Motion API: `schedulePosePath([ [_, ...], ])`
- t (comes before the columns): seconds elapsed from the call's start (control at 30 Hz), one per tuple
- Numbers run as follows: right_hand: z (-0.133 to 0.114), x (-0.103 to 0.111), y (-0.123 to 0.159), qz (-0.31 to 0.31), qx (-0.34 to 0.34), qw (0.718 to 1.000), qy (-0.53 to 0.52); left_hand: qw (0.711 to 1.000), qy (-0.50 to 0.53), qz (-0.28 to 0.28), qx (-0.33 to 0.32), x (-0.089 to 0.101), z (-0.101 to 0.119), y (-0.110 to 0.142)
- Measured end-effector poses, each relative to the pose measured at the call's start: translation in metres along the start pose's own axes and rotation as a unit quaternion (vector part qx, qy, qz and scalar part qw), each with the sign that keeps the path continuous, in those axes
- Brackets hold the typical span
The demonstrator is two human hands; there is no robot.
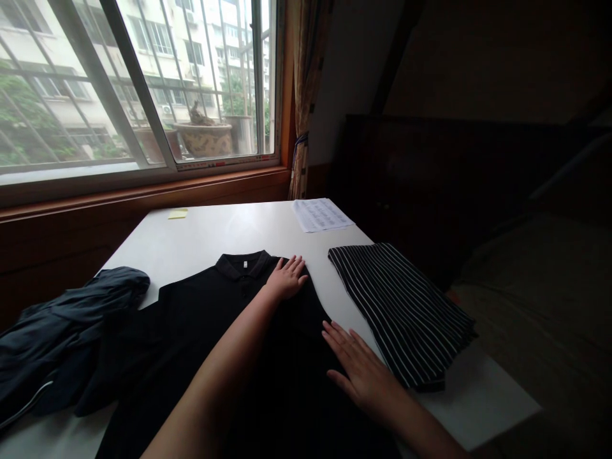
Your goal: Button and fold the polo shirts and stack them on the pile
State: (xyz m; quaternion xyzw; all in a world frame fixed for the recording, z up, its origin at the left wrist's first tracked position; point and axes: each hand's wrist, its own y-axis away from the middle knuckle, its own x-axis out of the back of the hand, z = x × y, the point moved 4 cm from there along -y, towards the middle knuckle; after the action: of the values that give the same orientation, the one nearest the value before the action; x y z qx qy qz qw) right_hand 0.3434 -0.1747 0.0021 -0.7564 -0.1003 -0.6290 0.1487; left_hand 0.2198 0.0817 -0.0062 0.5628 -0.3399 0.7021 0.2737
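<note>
A black polo shirt lies spread on the white table, its collar with a small white label pointing toward the window. My left hand rests flat on the shirt's right shoulder, fingers stretched out. Lower down, my right hand lies open with spread fingers at the shirt's right sleeve. Beside that hand, a folded black garment with white stripes sits on the table's right part. The lower part of the shirt is very dark, and my forearms cover some of it.
On the left edge a crumpled dark blue garment touches the shirt's left sleeve. Printed sheets of paper and a yellow sticky note lie at the table's far side. Behind the table are a barred window and a curtain.
</note>
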Motion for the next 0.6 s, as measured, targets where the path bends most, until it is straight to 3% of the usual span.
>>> schedulePosePath([
  [0.13,0.001,0.001,0.0,0.004,0.002,1.0,0.007,1.0,0.016,0.014,0.006,0.014,-0.001,0.005],
  [0.23,0.005,0.0,0.003,0.011,0.004,1.0,0.01,0.999,0.031,0.038,-0.006,0.032,0.001,0.024],
  [0.4,0.013,-0.002,0.009,-0.009,0.001,1.0,0.014,0.997,0.035,0.062,-0.036,0.053,-0.001,0.096],
  [0.6,0.013,0.019,-0.007,-0.012,-0.002,1.0,0.008,0.994,-0.05,0.021,0.092,0.046,-0.051,0.189],
])
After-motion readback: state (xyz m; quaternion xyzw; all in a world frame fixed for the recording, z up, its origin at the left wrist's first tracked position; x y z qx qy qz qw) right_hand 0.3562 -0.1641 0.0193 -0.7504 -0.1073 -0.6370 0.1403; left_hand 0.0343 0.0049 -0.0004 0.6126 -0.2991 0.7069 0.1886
